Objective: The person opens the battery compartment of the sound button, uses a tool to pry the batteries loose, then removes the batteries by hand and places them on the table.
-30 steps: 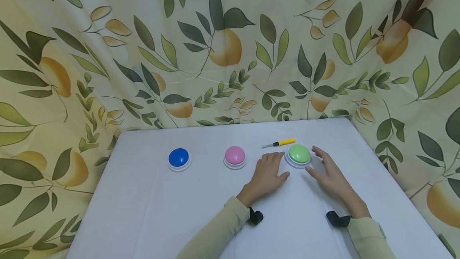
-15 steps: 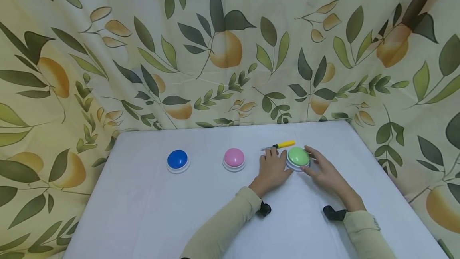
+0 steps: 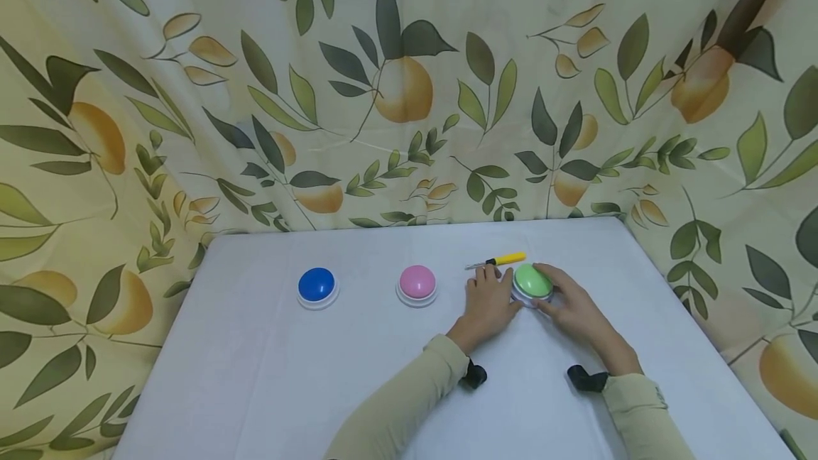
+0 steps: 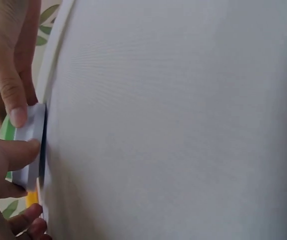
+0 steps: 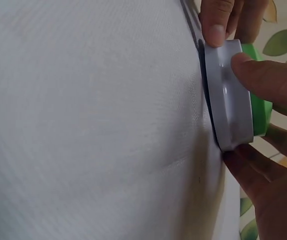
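A green dome push button (image 3: 532,280) with a white round base stands between both hands at the right of the table. My left hand (image 3: 488,304) holds its left side, and the left wrist view shows the thumb on the white base (image 4: 29,165). From the right, my right hand (image 3: 575,307) grips it with the thumb at the front of the base (image 5: 227,95) and the fingers around the far side. Just behind the left fingertips lies a screwdriver (image 3: 509,258) with a yellow handle, its thin metal shaft pointing left.
A pink push button (image 3: 417,281) sits left of the hands, and a blue push button (image 3: 317,284) farther left. The table (image 3: 307,389) has a white cover. A leaf-and-fruit patterned curtain (image 3: 409,162) hangs behind its far edge.
The left hand has moved right to the green button's left side. The right hand has moved left and closed onto the button, which has shifted slightly.
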A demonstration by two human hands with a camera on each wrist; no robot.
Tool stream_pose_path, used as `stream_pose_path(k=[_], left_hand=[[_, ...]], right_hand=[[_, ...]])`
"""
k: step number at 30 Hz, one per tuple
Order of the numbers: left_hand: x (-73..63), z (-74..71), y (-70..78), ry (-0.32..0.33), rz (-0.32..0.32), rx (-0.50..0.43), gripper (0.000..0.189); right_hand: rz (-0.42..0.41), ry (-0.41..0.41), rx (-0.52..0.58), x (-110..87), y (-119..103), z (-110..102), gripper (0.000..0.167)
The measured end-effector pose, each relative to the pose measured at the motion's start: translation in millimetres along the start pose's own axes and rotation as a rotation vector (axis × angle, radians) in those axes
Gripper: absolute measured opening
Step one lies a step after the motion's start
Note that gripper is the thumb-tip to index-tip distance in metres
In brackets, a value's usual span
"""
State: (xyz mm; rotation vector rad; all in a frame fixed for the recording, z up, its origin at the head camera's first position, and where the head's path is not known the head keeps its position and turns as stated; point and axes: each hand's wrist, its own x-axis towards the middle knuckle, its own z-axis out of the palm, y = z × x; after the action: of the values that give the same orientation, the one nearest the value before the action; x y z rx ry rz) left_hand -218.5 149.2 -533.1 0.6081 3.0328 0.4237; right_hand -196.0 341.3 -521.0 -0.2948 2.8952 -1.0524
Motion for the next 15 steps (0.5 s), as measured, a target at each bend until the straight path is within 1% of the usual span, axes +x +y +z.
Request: stream_pose_path(k=[5,8,12,15], left_hand=[[-3.6,-6.7,-1.5,-0.007,0.038,-0.040,0.067],[-5.9,-10.8,-2.2,-0.028,0.062,-0.087,0.069],[-9.4,-17.2,-2.0,-0.056,0.070,-0.204,0.070],[-12.2,-22.0,-2.9,-0.052,0.074,-0.316,0.070]], right_hand=[[-0.043,0.034,-0.007,-2.6,-1.2,3.4,0.077],[-0.050,0.051,-0.006,-6.3,-4.6,4.3,0.077],[-0.040,0.078,0.016,-12.8,-10.4,5.2,0.078],[-0.031,0.099,0.038,-17.3,-14.1,6.4,0.079]])
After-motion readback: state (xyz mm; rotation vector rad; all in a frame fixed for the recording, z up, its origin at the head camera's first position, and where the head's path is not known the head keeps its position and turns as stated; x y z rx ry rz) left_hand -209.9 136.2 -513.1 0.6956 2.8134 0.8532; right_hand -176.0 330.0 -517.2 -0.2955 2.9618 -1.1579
